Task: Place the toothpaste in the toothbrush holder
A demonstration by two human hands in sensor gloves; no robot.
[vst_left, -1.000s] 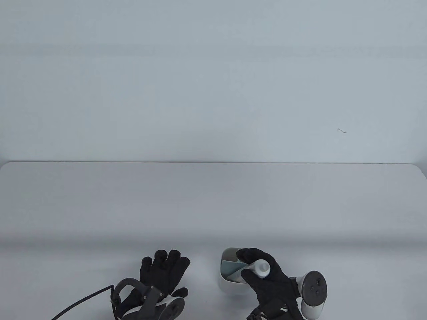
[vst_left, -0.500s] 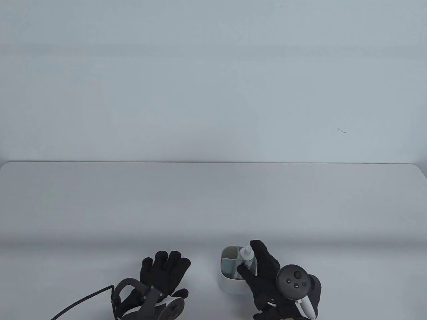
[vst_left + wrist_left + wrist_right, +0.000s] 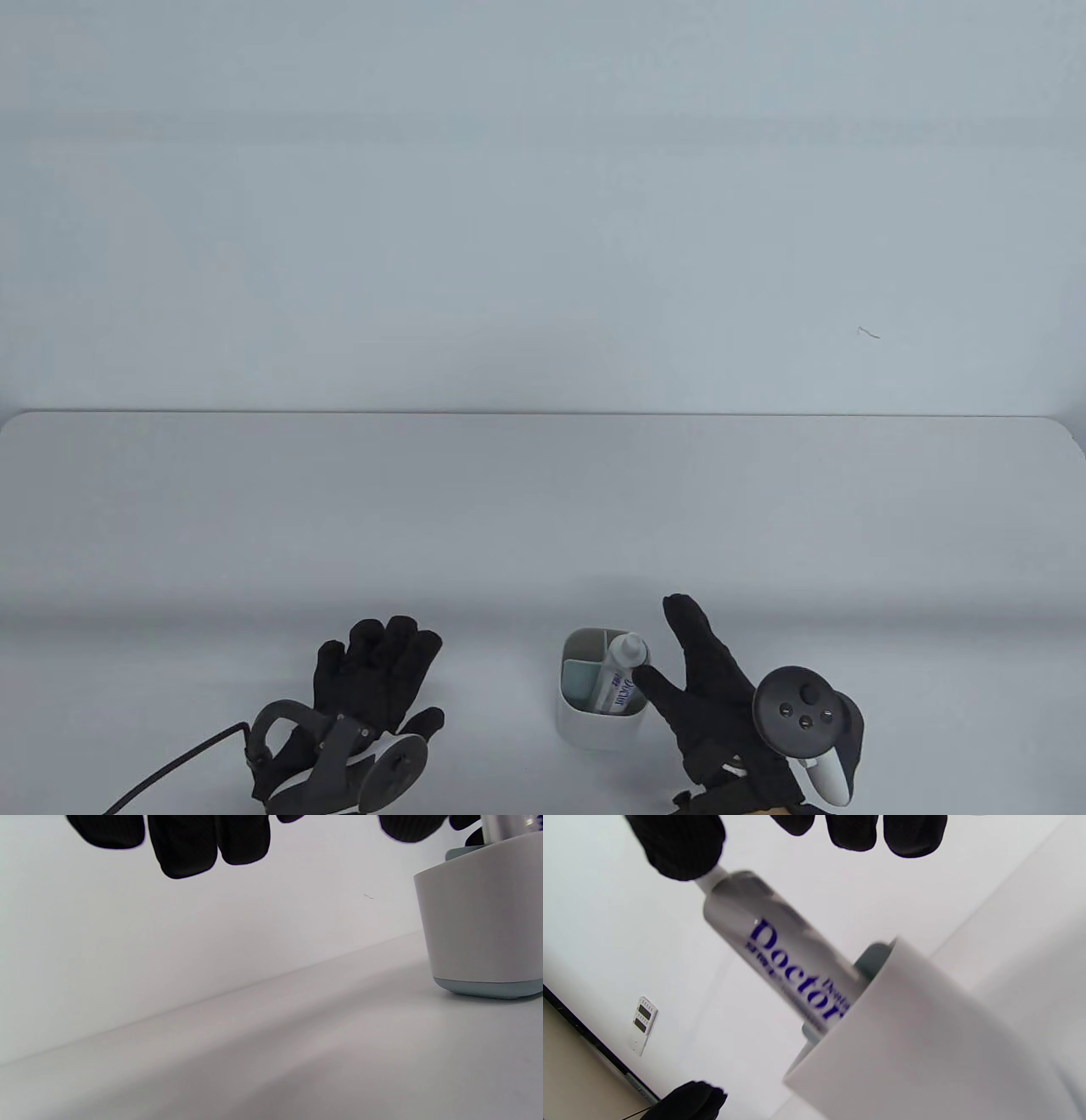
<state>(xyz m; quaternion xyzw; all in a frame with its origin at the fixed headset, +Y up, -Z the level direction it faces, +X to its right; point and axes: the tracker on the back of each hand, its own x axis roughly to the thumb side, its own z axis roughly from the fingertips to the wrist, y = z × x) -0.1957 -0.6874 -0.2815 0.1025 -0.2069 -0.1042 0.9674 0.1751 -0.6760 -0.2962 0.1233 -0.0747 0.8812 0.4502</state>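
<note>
The toothpaste tube [image 3: 626, 675] stands cap-up in the toothbrush holder [image 3: 594, 726], in the compartment on the holder's right side, leaning so that its white cap [image 3: 629, 651] tilts over the far rim; the right wrist view shows its lower end sunk behind the holder's wall [image 3: 925, 1052] with the blue lettering half hidden. The right hand [image 3: 721, 696] sits just right of the holder with its grip spread: the four fingers point straight away past the holder, and only the thumb [image 3: 653, 677] lies close to the tube, whether touching it or just clear I cannot tell. By the look of it the insertion is done and the step in hand is the release. To do that well, the thumb should come off sideways, away from the holder, not upward, so the glove does not drag the leaning tube out or tip the light holder. The left hand [image 3: 373, 679] rests flat on the tabletop [image 3: 543, 526] well left of the holder, fingers spread and holding nothing.
</note>
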